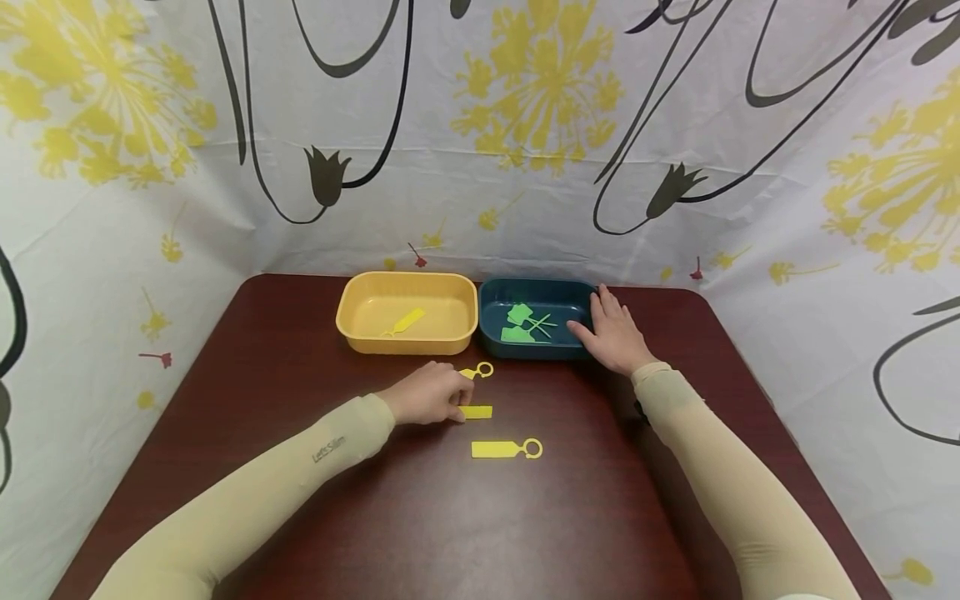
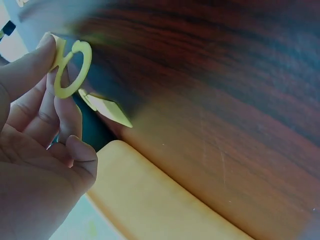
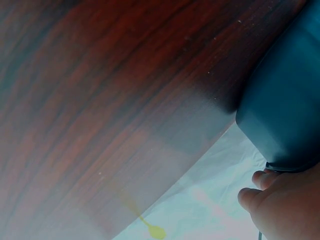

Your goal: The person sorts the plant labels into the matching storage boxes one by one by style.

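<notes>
My left hand (image 1: 431,393) pinches a yellow ring-ended tag (image 1: 476,412) between thumb and fingertips, just over the table. In the left wrist view the ring of that tag (image 2: 87,65) points back toward the palm. Beyond it lies a second yellow tag (image 1: 484,369), partly covered by the hand in the head view. A third yellow tag (image 1: 495,450) lies flat nearer to me. My right hand (image 1: 618,337) rests on the right rim of the dark teal bin (image 1: 540,351), thumb over the inner side; fingers look extended.
A yellow bin (image 1: 405,346) stands left of the teal one and contains one yellow tag (image 1: 408,320). Several green tags (image 1: 517,334) lie in the teal bin. Both bins stand near the far edge of the brown table (image 1: 480,525), before a patterned cloth (image 1: 420,108).
</notes>
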`<state>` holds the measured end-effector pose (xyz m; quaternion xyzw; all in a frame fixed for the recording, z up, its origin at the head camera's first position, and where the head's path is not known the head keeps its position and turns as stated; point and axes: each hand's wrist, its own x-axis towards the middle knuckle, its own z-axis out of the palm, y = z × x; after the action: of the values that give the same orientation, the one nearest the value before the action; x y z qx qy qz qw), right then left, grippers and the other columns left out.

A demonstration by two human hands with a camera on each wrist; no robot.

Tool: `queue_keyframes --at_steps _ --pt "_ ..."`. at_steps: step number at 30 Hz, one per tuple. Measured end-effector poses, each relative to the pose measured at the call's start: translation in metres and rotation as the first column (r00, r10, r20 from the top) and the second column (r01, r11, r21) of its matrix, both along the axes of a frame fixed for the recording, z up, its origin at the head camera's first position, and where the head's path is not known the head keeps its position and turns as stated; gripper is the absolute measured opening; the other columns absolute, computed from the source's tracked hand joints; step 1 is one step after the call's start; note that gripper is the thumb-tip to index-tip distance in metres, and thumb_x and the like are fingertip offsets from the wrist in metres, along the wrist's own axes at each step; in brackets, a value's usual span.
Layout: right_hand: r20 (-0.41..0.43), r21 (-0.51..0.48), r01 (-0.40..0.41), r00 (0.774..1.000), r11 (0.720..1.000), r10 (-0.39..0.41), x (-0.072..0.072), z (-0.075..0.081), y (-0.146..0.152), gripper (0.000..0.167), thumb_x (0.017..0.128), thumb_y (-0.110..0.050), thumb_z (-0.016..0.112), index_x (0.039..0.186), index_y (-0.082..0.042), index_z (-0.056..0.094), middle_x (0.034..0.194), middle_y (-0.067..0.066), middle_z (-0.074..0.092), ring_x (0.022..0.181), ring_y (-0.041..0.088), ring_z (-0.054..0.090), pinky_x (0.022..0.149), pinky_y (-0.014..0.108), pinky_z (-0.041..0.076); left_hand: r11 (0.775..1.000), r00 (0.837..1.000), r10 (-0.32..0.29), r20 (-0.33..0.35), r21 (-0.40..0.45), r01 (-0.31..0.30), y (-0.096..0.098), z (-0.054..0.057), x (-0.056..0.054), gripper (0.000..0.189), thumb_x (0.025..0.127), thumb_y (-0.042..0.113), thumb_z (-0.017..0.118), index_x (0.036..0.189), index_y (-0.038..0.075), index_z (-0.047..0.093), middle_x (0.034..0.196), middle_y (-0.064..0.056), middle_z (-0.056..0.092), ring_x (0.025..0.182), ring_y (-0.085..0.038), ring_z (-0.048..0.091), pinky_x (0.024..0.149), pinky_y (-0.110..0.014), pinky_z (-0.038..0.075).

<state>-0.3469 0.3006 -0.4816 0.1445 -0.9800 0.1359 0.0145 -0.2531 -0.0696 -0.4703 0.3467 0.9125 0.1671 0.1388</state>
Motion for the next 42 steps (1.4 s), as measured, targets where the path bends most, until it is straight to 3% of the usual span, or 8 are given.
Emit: queue_keyframes --at_steps 7,12,21,29,37,42 --pt "-0.004 0.003 0.0 1.0 1.0 0.0 0.001 0.001 0.0 0.097 0.099 -0.07 0.032 0.159 0.004 0.011 0.167 0.019 -0.003 0.153 0.037 0.002 0.12 0.056 0.004 0.997 0.999 0.04 -0.008 0.072 -0.04 -0.004 0.014 0.006 0.011 0.087 0.027 0.081 0.084 0.026 0.071 0.074 0.012 0.061 0.077 -0.013 0.054 0.073 -0.03 0.047" --pt "-0.002 0.003 -0.001 1.0 1.0 0.001 0.001 0.002 -0.001 0.097 0.1 -0.07 0.031 0.159 0.004 0.009 0.167 0.019 -0.004 0.153 0.037 0.001 0.12 0.056 0.003 0.984 0.996 0.086 -0.031 0.158 -0.08 -0.01 0.026 0.003 0.012 0.086 0.024 0.083 0.084 0.025 0.071 0.074 0.013 0.062 0.074 -0.012 0.056 0.07 -0.027 0.05" --pt "-0.004 -0.003 -0.01 1.0 1.0 0.01 0.002 0.004 0.0 0.096 0.101 -0.068 0.033 0.158 0.005 0.009 0.167 0.021 -0.004 0.152 0.039 0.001 0.119 0.058 0.004 0.924 0.984 0.178 -0.001 0.343 -0.166 -0.024 0.046 -0.002 0.008 0.087 0.017 0.081 0.088 0.019 0.074 0.078 0.008 0.065 0.074 -0.015 0.059 0.069 -0.03 0.053" --pt "0.01 0.003 0.005 1.0 1.0 -0.005 0.001 0.002 0.0 0.097 0.1 -0.069 0.034 0.159 0.003 0.01 0.167 0.019 -0.003 0.153 0.034 -0.002 0.12 0.056 0.004 0.885 0.958 0.282 -0.046 0.398 -0.241 -0.039 0.054 -0.01 0.008 0.089 0.021 0.079 0.088 0.018 0.072 0.079 0.006 0.066 0.073 -0.015 0.06 0.067 -0.031 0.053" --pt "-0.006 0.001 0.001 1.0 1.0 -0.001 0.002 0.002 0.0 0.095 0.101 -0.067 0.033 0.159 0.004 0.01 0.167 0.02 -0.003 0.153 0.038 0.002 0.12 0.057 0.005 0.83 0.924 0.375 -0.069 0.468 -0.302 -0.053 0.059 -0.027 0.007 0.091 0.014 0.077 0.088 0.013 0.071 0.082 0.0 0.067 0.076 -0.019 0.059 0.069 -0.035 0.05" --pt "-0.012 0.009 0.004 1.0 1.0 -0.004 0.002 0.003 -0.002 0.095 0.101 -0.068 0.033 0.159 0.005 0.011 0.167 0.02 -0.002 0.153 0.038 0.003 0.12 0.057 0.007 0.815 0.909 0.41 -0.071 0.476 -0.331 -0.062 0.058 -0.037 0.006 0.092 0.012 0.076 0.089 0.011 0.071 0.082 -0.002 0.067 0.077 -0.021 0.06 0.072 -0.037 0.049"
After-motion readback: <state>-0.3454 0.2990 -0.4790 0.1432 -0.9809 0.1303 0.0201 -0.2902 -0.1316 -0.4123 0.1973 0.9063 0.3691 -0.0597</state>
